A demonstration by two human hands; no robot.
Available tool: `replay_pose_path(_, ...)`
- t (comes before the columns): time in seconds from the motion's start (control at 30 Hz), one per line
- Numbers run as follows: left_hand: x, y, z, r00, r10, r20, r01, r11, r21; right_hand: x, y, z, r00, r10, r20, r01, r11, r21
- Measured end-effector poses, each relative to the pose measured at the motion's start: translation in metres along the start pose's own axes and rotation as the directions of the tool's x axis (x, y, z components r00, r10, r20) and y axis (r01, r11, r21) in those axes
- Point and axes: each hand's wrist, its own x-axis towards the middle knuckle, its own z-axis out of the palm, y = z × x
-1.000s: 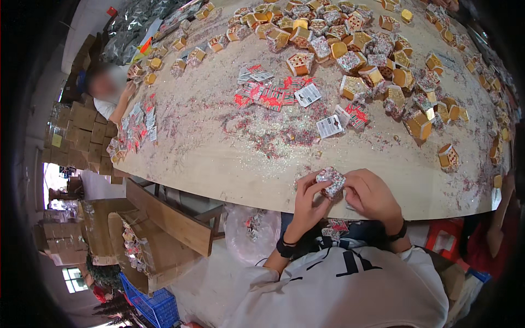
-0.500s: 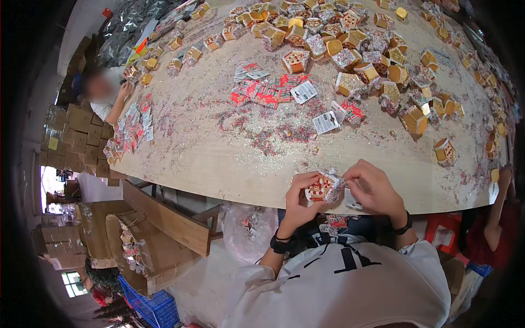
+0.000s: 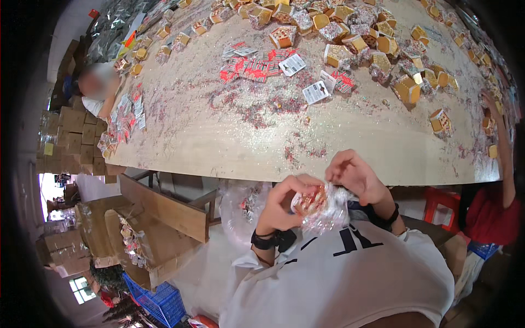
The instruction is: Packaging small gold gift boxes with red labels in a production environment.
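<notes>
I have the left grip [image 3: 280, 205] wrapped around a house [image 3: 315, 203], its red-patterned face showing and its glittery side catching light. The house is just right of that grip, in front of the shirt [image 3: 344, 279], off the near edge of the surface [image 3: 219, 156]. The right grip [image 3: 358, 179] is curled just above the house; I cannot tell whether its fingers pinch anything. Ahead of both grips, loose glitter [image 3: 262, 109] is strewn about, with red cards [image 3: 254, 68] overlapping beyond it. Other houses [image 3: 383, 45] crowd well past the right grip. Left of the left grip, I see a clear bag [image 3: 231, 213].
</notes>
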Motion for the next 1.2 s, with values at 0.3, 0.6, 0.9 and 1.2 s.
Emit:
replay_pose_path(0.3, 0.008, 0.054, 0.028, 0.682, 0.682, 0.265, 0.036, 0.330, -0.943, -0.021, 0.015, -0.004, 0.782, 0.603, 0.155, -0.026, 0.281, -0.959)
replay_pose_path(0.6, -0.039, 0.057, -0.039, 0.767, -0.159, 0.621, -0.072, 0.942, 0.329, -0.060, 0.019, 0.000, 0.991, -0.130, -0.030, 0.128, 0.863, 0.489)
replay_pose_path(0.9, -0.025, 0.080, -0.002, 0.912, -0.093, 0.400, -0.174, 0.796, 0.580, -0.058, 0.011, -0.001, 0.991, 0.048, -0.124, -0.004, 0.944, 0.331)
replay_pose_path(1.2, 0.000, 0.017, 0.058, 0.980, -0.118, 0.158, -0.001, 0.799, 0.602, -0.069, 0.005, 0.012, 0.901, -0.117, -0.419, 0.084, 0.992, -0.097)
